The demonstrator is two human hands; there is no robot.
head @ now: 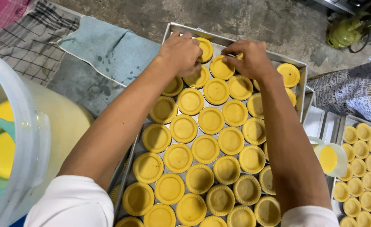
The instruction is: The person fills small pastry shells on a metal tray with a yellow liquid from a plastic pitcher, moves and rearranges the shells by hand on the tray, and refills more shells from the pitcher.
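Yellow custard sits in the bucket (9, 138) beside me. My left hand (180, 52) pinches a tart shell (205, 48) at the metal tray's (236, 42) far edge; my right hand (250, 56) grips another shell (221, 67). Pressing too hard could crack these thin, crowded crusts.

Bright overhead light, soft shadows, sharp centre, slight bending at edges
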